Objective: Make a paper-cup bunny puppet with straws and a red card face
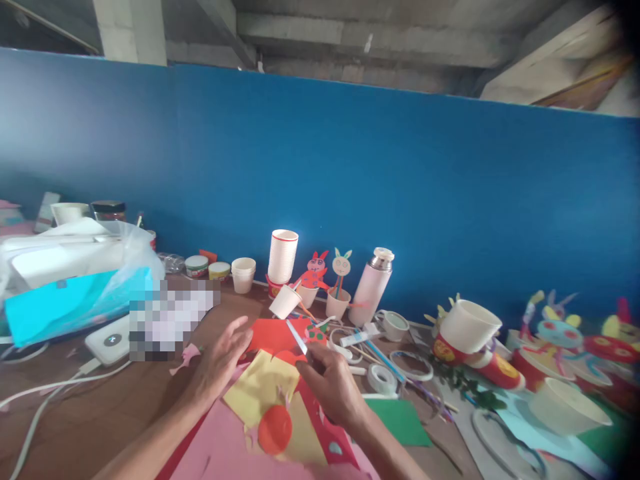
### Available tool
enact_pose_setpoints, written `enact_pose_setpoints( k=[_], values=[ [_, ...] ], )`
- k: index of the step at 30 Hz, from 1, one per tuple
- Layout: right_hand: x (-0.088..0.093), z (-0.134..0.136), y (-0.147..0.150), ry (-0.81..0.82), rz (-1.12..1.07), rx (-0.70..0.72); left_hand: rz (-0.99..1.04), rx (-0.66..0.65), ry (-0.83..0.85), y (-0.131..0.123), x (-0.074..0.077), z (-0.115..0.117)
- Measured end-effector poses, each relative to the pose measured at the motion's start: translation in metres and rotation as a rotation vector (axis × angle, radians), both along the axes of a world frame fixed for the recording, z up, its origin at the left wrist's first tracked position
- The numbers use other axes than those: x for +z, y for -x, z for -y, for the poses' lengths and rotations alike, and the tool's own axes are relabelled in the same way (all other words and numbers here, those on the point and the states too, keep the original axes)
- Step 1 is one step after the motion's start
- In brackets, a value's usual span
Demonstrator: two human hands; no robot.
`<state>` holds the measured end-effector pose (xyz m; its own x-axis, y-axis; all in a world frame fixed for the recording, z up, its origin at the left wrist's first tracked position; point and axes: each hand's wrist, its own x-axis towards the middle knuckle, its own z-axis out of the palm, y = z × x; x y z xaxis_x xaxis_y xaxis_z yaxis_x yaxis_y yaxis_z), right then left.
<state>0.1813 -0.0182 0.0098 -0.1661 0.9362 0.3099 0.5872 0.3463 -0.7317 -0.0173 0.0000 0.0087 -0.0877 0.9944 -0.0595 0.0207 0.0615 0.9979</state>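
Note:
My right hand (333, 381) is closed around a tool with a slim, pale pointed blade (297, 337); its handle is hidden in my fingers. The blade points up and left over a red paper sheet (269, 333). At that sheet's left edge is my left hand (223, 357), fingers extended and apart, holding nothing visible. Between my forearms lie yellow paper pieces (257, 387), with an orange-red paper disc (275, 429) on top. Pink paper (220, 447) is spread beneath them at the near edge.
Behind stand stacked paper cups (283, 257), cups with paper rabbit figures (341, 267) and a pink thermos (371, 287). Rightward are a tape roll (382, 379), green paper (397, 421) and more cups. A white power bank (111, 340) with cables and a plastic bag (143, 250) lie left.

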Motion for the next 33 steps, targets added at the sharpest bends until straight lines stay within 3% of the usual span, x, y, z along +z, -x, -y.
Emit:
enact_pose_setpoints(
  k=[5,11,22,24,29,33],
  values=[
    [-0.015,0.000,0.004,0.121,-0.030,0.103,0.034,0.025,-0.015,0.005,-0.008,-0.008],
    [-0.020,-0.010,-0.008,0.120,0.008,0.079,-0.373,0.079,-0.133,0.020,-0.027,-0.023],
    [-0.021,-0.008,-0.009,0.097,0.177,0.087,-0.947,0.027,-0.085,0.021,-0.039,-0.023],
    [-0.022,-0.006,-0.006,0.084,0.237,0.090,-0.984,0.057,-0.150,0.021,-0.042,-0.024],
    [-0.019,-0.005,-0.004,0.046,0.331,0.067,-0.993,0.040,-0.515,0.019,-0.046,-0.023],
    [-0.007,-0.011,-0.020,0.004,0.337,0.020,-0.953,-0.089,-0.658,0.004,-0.046,-0.011]
  ],
)
